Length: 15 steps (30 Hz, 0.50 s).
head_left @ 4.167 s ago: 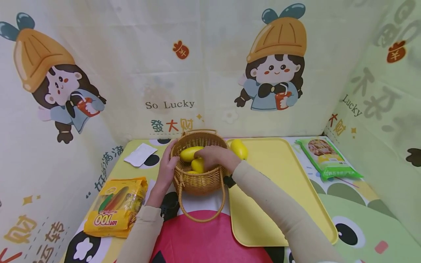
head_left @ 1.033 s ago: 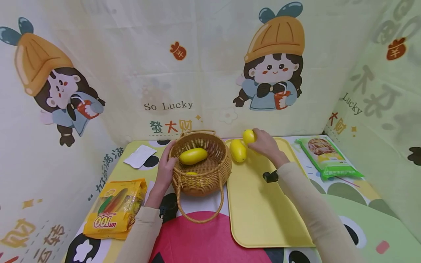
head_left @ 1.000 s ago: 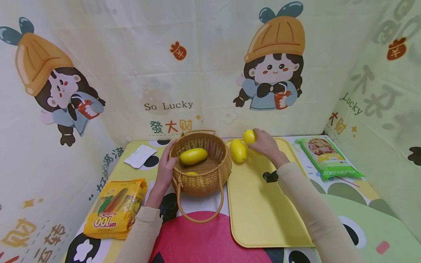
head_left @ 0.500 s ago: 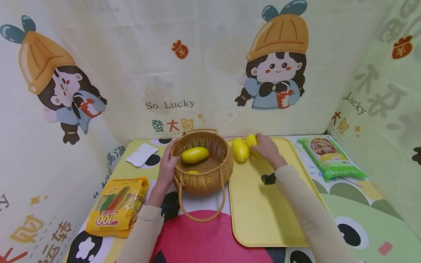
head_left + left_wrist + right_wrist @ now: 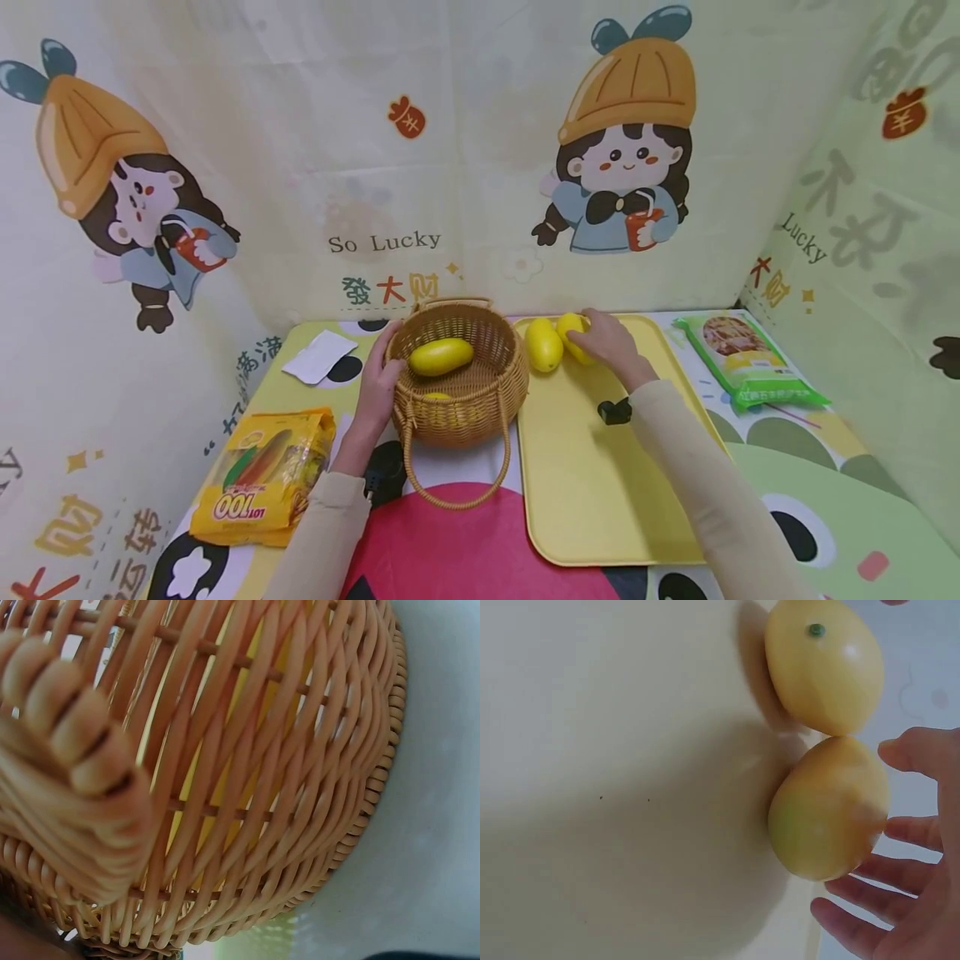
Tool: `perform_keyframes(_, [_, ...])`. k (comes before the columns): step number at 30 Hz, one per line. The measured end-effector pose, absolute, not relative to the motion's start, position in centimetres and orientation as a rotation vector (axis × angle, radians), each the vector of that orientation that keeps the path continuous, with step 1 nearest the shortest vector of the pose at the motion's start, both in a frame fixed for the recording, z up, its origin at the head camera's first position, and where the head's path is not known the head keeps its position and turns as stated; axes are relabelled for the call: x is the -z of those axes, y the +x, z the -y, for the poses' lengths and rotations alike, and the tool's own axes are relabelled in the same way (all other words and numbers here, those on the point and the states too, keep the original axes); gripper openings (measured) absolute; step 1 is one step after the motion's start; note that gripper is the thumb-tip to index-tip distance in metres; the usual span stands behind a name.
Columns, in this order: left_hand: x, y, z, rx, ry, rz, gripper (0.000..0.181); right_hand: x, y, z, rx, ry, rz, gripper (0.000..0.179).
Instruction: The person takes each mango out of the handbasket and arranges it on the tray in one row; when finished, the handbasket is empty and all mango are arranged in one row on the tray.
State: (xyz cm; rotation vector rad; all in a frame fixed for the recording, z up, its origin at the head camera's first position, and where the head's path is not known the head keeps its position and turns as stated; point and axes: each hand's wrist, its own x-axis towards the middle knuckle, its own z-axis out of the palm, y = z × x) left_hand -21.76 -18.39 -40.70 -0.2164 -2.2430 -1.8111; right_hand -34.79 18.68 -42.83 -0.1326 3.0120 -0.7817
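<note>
My left hand [image 5: 377, 379] grips the left rim of a round wicker basket [image 5: 461, 421]. Inside lies a yellow mango [image 5: 441, 357], and a second one [image 5: 437, 396] is mostly hidden behind the front wall. Two more mangoes lie side by side at the far left of a yellow tray [image 5: 585, 483]: the left mango [image 5: 543, 345] and the right mango [image 5: 573, 337]. My right hand [image 5: 611, 342] is at the right mango; in the right wrist view its fingers [image 5: 862, 896] are spread loosely beside the fruit. The left wrist view shows only the basket's weave [image 5: 247, 750] close up.
A yellow snack bag [image 5: 262, 479] lies at the left, with a white packet [image 5: 320, 357] behind it. Right of the tray is a green food bag [image 5: 750, 358]. The basket's handle [image 5: 459, 504] hangs toward me. Patterned cloth walls [image 5: 480, 167] close off the back and sides.
Over about four seconds my right hand has carried a mango from the basket to the tray. In the last second it lowered the fruit beside the other mango. The left hand keeps its place.
</note>
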Motion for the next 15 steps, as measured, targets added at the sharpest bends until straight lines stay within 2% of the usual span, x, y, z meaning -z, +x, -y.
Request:
perform_keyframes(7, [41.1, -21.4, 18.3, 1.843, -0.212, 2.249, 0.062, 42.3, -34.5, -18.4, 0.762, -0.163, -3.089, 0.069])
perform_keyframes(15, [40.8, -21.7, 18.4, 1.812, -0.241, 2.238, 0.062, 39.8, -34.7, -16.2, 0.761, -0.404, -3.174, 0.066])
